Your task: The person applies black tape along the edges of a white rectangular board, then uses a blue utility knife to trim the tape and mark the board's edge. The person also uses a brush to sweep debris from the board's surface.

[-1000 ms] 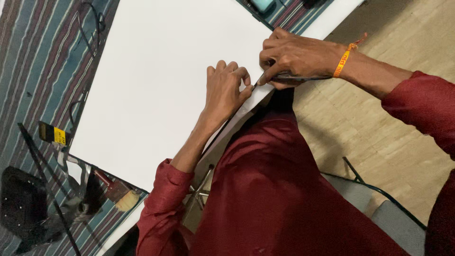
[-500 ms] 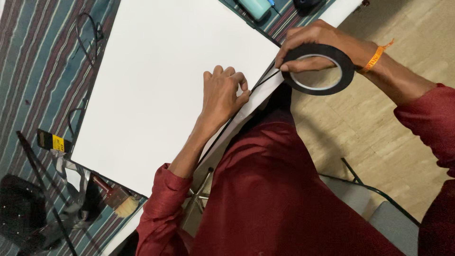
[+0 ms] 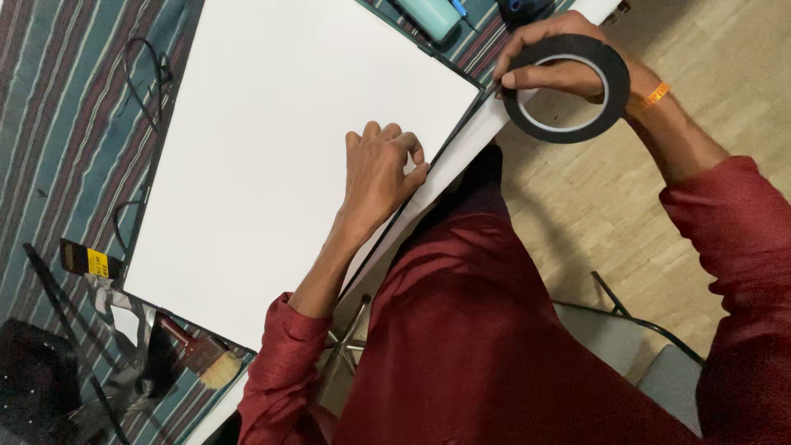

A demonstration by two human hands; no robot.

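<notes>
A person in a dark red long-sleeved garment sits at a table covered with a teal, red and white striped cloth (image 3: pixel 49 99), on which lies a large white rectangular board (image 3: pixel 272 156) with a thin black edge. The left hand (image 3: pixel 379 169) rests on the board near its right edge, fingers curled down, their tips pressing at the border; it grasps nothing that can be seen. The right hand (image 3: pixel 552 62), with an orange band at the wrist, holds a large black ring-shaped roll of tape (image 3: pixel 568 91) just past the board's far right corner, thumb inside the ring and fingers wrapped over its outer rim. The roll hangs over the table edge, above a pale wooden floor (image 3: pixel 626 214). A teal cylindrical bottle (image 3: pixel 428 15) lies beyond the board's top edge. Near the board's lower left corner sit a wooden-handled paintbrush (image 3: pixel 198 354) and a small black and yellow object (image 3: pixel 91 262).
</notes>
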